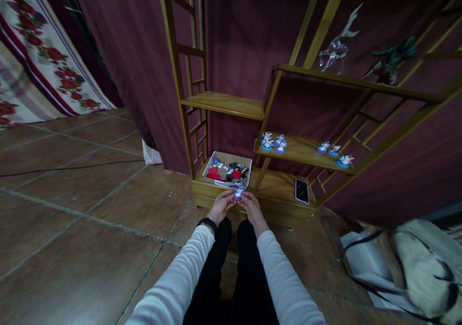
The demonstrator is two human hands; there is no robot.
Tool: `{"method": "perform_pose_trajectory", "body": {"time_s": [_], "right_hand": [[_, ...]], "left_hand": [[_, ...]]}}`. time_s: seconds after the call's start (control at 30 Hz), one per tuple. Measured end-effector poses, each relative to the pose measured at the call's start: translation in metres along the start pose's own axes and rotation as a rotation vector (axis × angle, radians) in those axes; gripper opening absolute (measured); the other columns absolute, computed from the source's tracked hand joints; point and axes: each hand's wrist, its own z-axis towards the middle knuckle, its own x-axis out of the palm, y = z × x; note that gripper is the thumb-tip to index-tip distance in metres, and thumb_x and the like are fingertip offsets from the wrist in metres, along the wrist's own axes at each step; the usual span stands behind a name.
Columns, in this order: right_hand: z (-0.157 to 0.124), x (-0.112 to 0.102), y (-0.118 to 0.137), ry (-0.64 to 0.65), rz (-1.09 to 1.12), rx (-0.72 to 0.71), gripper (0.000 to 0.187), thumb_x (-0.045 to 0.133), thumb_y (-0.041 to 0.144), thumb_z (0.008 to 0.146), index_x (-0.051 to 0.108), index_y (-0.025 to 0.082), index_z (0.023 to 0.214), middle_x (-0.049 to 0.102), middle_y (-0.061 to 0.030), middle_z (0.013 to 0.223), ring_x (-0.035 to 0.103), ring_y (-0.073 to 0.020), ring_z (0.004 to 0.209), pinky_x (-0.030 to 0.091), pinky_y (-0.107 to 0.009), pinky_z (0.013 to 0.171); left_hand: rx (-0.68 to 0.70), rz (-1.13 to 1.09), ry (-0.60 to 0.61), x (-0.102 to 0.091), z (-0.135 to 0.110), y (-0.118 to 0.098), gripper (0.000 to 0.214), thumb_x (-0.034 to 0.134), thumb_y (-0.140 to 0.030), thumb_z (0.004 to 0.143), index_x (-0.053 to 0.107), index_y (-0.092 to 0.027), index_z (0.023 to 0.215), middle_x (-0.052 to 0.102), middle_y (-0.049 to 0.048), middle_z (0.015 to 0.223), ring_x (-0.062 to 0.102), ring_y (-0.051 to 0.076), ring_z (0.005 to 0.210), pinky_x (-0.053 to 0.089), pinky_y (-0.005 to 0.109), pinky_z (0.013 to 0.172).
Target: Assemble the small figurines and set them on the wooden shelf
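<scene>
Between my two hands is a small purple and white figurine on a round purple base. My left hand pinches it from the left, and my right hand has its fingers closed on the other side. Just beyond them, an open cardboard box sits on the bottom shelf with several figurines inside, some with red or black parts. On the middle shelf to the right, several similar purple and blue figurines stand in a left group, and more figurines stand toward the right end.
A phone lies on the bottom shelf at right. A glass deer ornament and a dark green statue stand on the upper shelf. Wooden uprights frame the unit. A pale bag rests on the floor at right; a cable crosses the left floor.
</scene>
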Motion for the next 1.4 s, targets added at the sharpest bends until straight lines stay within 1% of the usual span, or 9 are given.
{"method": "perform_pose_trajectory", "body": {"time_s": [0.1, 0.23, 0.43, 0.6, 0.77, 0.93, 1.13, 1.27, 1.4], "right_hand": [[0.0, 0.0, 0.0, 0.002, -0.015, -0.003, 0.024, 0.075, 0.028, 0.057, 0.063, 0.02, 0.076, 0.067, 0.0008, 0.072, 0.061, -0.0124, 0.064, 0.051, -0.029, 0.07], [-0.001, 0.001, 0.0, 0.01, -0.027, -0.018, 0.024, 0.075, 0.028, 0.056, 0.063, 0.02, 0.076, 0.067, 0.0012, 0.076, 0.061, -0.0117, 0.064, 0.05, -0.029, 0.07], [-0.002, 0.001, 0.001, 0.028, -0.064, -0.03, 0.033, 0.074, 0.031, 0.058, 0.064, 0.023, 0.088, 0.066, 0.001, 0.08, 0.062, -0.0131, 0.07, 0.05, -0.029, 0.071], [-0.004, 0.002, 0.003, 0.067, -0.066, 0.019, 0.039, 0.075, 0.033, 0.057, 0.065, 0.022, 0.094, 0.068, -0.0014, 0.086, 0.063, -0.0145, 0.074, 0.05, -0.03, 0.072], [-0.005, 0.002, 0.005, 0.066, -0.057, 0.038, 0.037, 0.073, 0.037, 0.061, 0.066, 0.022, 0.094, 0.069, -0.0024, 0.082, 0.063, -0.0142, 0.07, 0.05, -0.031, 0.072], [-0.005, 0.001, 0.006, 0.05, -0.046, 0.023, 0.033, 0.072, 0.036, 0.062, 0.066, 0.022, 0.09, 0.069, -0.0016, 0.08, 0.062, -0.0131, 0.068, 0.049, -0.029, 0.069], [-0.006, 0.004, 0.004, 0.058, -0.103, -0.053, 0.028, 0.07, 0.031, 0.061, 0.062, 0.023, 0.087, 0.066, 0.0006, 0.08, 0.062, -0.0142, 0.07, 0.05, -0.029, 0.068], [-0.007, 0.009, 0.003, 0.066, -0.198, -0.168, 0.025, 0.068, 0.027, 0.061, 0.058, 0.023, 0.084, 0.065, 0.0019, 0.084, 0.062, -0.0142, 0.071, 0.049, -0.027, 0.067], [-0.007, 0.012, 0.003, 0.048, -0.309, -0.263, 0.021, 0.066, 0.026, 0.062, 0.057, 0.023, 0.081, 0.065, 0.0026, 0.08, 0.06, -0.0141, 0.065, 0.048, -0.026, 0.063]], "left_hand": [[0.005, -0.007, -0.005, 0.0, 0.0, 0.0, 0.02, 0.066, -0.009, 0.072, 0.065, -0.013, 0.092, 0.069, 0.0053, 0.076, 0.064, 0.01, 0.063, 0.052, 0.022, 0.066], [0.001, 0.001, -0.001, 0.0, 0.001, 0.0, 0.021, 0.067, -0.011, 0.071, 0.065, -0.013, 0.092, 0.069, 0.0058, 0.076, 0.064, 0.011, 0.064, 0.052, 0.022, 0.065], [-0.018, 0.063, 0.066, 0.0, 0.001, 0.001, 0.032, 0.075, -0.01, 0.062, 0.066, -0.013, 0.093, 0.069, 0.0056, 0.08, 0.064, 0.011, 0.067, 0.05, 0.022, 0.066], [0.0, 0.087, 0.127, 0.001, 0.002, 0.004, 0.034, 0.078, -0.01, 0.058, 0.068, -0.013, 0.09, 0.069, 0.005, 0.081, 0.063, 0.01, 0.067, 0.049, 0.019, 0.066], [-0.035, 0.076, 0.145, 0.001, 0.001, 0.001, 0.027, 0.076, -0.016, 0.062, 0.068, -0.012, 0.087, 0.069, 0.0054, 0.079, 0.062, 0.009, 0.064, 0.047, 0.019, 0.065], [-0.065, 0.069, 0.152, 0.001, -0.002, -0.002, 0.02, 0.073, -0.025, 0.069, 0.067, -0.012, 0.082, 0.068, 0.0054, 0.071, 0.061, 0.009, 0.062, 0.046, 0.021, 0.064], [-0.071, 0.054, 0.131, 0.004, -0.003, -0.003, 0.018, 0.068, -0.027, 0.073, 0.066, -0.011, 0.081, 0.067, 0.0054, 0.068, 0.061, 0.011, 0.061, 0.046, 0.022, 0.063], [-0.081, 0.049, 0.125, 0.006, -0.004, -0.004, 0.016, 0.065, -0.026, 0.074, 0.064, -0.012, 0.08, 0.066, 0.0043, 0.065, 0.061, 0.011, 0.059, 0.046, 0.021, 0.061], [-0.092, 0.053, 0.118, 0.007, -0.005, -0.005, 0.014, 0.063, -0.025, 0.074, 0.064, -0.012, 0.08, 0.064, 0.0037, 0.064, 0.06, 0.01, 0.057, 0.046, 0.021, 0.059]]}}
